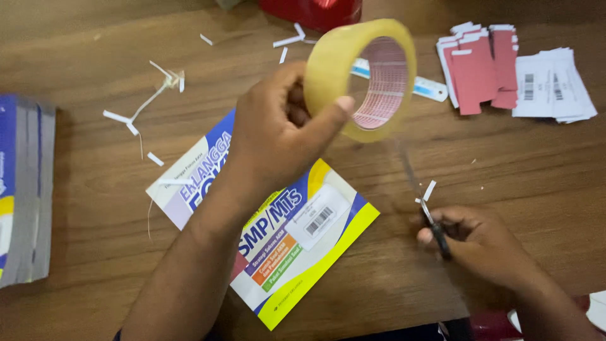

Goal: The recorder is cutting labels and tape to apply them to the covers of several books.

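- Head view looks down on a wooden counter (95, 208) with both hands over it.
- Left hand (278, 136) is wrapped around a roll of clear tape (360, 76), thumb pressed on the outer rim, held up above the counter.
- A strip of tape (407, 167) runs down from the roll toward the right hand (470, 243), though it's pretty blurry.
- Right hand is closed on dark-handled scissors (435, 227), blades up at the strip.
- Under the left forearm lies a blue, white and yellow book (303, 252), flat on the counter.
- Red and white paper labels (505, 69) sit far right, paper scraps (136, 107) upper left, a book stack (25, 189) at the left edge.
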